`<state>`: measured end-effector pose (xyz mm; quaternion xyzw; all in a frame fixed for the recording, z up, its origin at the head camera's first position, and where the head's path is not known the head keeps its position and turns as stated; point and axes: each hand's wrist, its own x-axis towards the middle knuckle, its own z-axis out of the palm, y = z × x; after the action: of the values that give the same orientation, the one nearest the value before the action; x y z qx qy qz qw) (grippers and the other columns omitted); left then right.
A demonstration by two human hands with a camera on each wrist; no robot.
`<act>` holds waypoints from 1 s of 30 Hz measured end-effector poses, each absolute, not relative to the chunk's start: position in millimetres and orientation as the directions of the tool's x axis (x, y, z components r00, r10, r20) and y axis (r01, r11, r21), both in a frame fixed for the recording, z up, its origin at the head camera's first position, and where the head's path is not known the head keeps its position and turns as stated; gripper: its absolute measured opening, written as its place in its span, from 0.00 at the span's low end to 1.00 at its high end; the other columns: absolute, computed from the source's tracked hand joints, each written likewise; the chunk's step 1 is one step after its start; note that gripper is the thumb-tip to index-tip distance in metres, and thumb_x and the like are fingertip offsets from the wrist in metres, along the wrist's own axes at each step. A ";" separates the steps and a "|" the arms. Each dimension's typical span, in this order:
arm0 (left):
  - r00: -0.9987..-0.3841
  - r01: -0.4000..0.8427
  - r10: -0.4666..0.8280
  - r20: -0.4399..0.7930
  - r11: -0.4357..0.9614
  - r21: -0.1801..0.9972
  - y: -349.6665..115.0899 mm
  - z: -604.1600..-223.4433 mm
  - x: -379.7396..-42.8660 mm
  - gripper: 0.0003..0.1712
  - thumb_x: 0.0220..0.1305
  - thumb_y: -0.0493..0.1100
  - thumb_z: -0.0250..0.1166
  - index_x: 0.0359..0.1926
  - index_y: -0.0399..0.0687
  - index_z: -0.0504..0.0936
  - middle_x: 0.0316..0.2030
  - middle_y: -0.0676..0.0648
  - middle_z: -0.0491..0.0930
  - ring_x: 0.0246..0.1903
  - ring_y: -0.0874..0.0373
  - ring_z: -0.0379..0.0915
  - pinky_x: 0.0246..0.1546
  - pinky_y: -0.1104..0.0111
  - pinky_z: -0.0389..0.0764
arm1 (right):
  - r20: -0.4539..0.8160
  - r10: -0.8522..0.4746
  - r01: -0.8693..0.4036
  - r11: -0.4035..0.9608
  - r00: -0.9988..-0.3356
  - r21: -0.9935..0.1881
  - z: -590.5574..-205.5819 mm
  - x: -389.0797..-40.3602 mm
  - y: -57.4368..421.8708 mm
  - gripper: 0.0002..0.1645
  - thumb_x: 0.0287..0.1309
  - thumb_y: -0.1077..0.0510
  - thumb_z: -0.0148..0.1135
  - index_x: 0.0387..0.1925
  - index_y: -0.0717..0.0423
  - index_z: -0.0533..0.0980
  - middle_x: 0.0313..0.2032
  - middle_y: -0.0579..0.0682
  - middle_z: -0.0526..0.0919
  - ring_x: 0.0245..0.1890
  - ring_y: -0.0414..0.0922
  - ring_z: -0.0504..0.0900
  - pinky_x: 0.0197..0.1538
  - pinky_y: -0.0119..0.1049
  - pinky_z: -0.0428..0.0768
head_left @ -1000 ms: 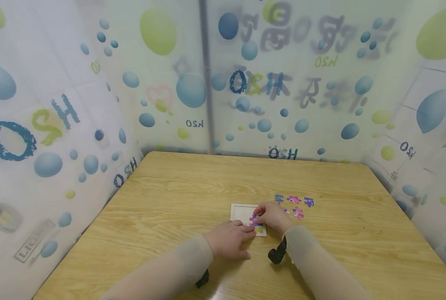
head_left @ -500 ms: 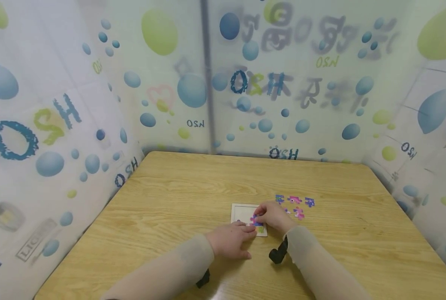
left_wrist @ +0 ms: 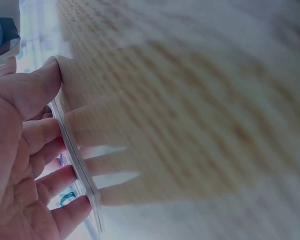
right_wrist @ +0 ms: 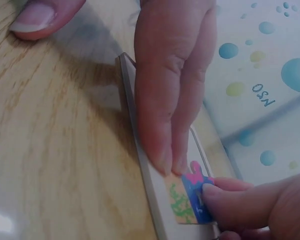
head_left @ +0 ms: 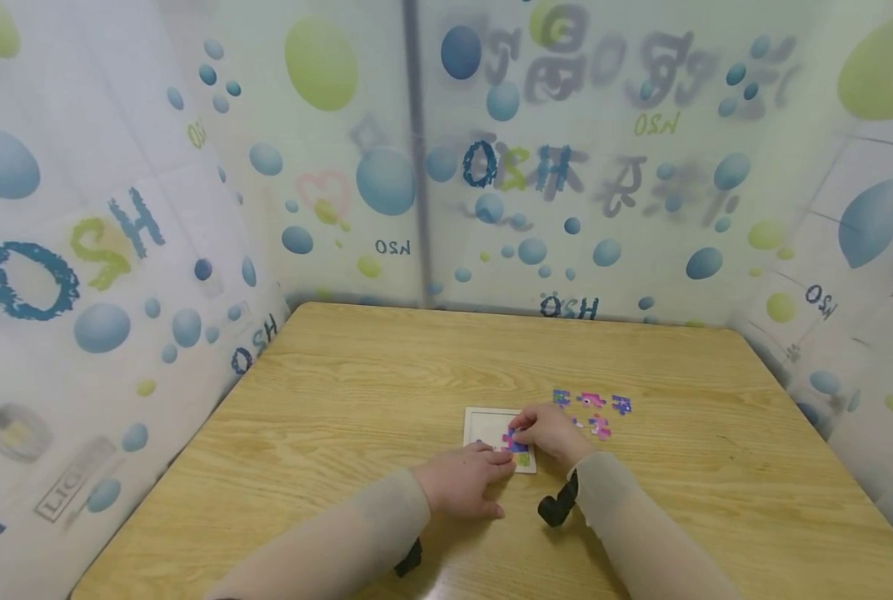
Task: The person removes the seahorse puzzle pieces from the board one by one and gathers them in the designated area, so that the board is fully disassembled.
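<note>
A small white puzzle tray (head_left: 491, 411) lies flat on the table. My left hand (head_left: 461, 483) rests over its near left part, fingers extended onto the tray and pieces, thumb apart on the table side. My right hand (head_left: 553, 435) pinches a pink and blue puzzle piece (right_wrist: 194, 195) between thumb and forefinger at the tray's right side. Against that piece, nearer the tray's front edge, lies a yellow puzzle piece with a green plant (right_wrist: 179, 202). The left fingers partly cover the front row. From the left wrist view, the fingertips (left_wrist: 82, 202) reach over the tray's edge.
Several loose puzzle pieces (head_left: 600, 427) lie on the table (head_left: 371, 367) to the right of the tray, one partly hidden by my right hand. Patterned curtains (head_left: 326, 275) stand around the table's back and sides. A black strap (head_left: 559, 502) hangs at my right wrist.
Both hands stay nearly in place, the right still pinching the pink and blue puzzle piece at the tray. The whole head view shifts very slightly.
</note>
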<state>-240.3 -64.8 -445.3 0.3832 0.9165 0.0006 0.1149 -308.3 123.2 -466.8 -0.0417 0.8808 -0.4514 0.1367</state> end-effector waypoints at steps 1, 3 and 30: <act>-0.681 0.702 0.702 -0.208 0.707 0.088 -64.7 -445.4 -240.3 0.40 0.61 0.65 0.60 0.70 0.56 0.65 0.70 0.55 0.59 0.69 0.53 0.55 0.67 0.62 0.61 | -0.203 -0.194 0.054 0.583 -0.960 -0.811 -467.2 -308.7 123.9 0.07 0.54 0.67 0.67 0.36 0.58 0.83 0.34 0.49 0.81 0.37 0.46 0.75 0.47 0.42 0.73; -0.682 0.702 0.702 -0.206 0.707 0.087 -64.6 -445.6 -240.2 0.40 0.61 0.65 0.61 0.70 0.56 0.65 0.70 0.55 0.60 0.69 0.53 0.55 0.67 0.62 0.60 | -0.205 -0.189 0.061 0.574 -0.960 -0.817 -467.4 -309.1 125.0 0.06 0.54 0.67 0.67 0.35 0.59 0.83 0.33 0.49 0.81 0.37 0.46 0.75 0.48 0.43 0.73; -0.687 0.693 0.695 -0.213 0.714 0.096 -64.2 -445.7 -240.1 0.40 0.61 0.64 0.61 0.71 0.56 0.64 0.71 0.56 0.59 0.70 0.54 0.54 0.68 0.62 0.60 | -0.238 -0.165 0.119 0.525 -0.957 -0.842 -470.3 -307.1 128.8 0.04 0.56 0.65 0.67 0.34 0.55 0.83 0.35 0.50 0.80 0.39 0.48 0.73 0.49 0.43 0.71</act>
<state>-240.1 -64.2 -445.7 0.3781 0.9183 0.0039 0.1175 -307.1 128.8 -470.3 -0.0134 0.8611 -0.4869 0.1457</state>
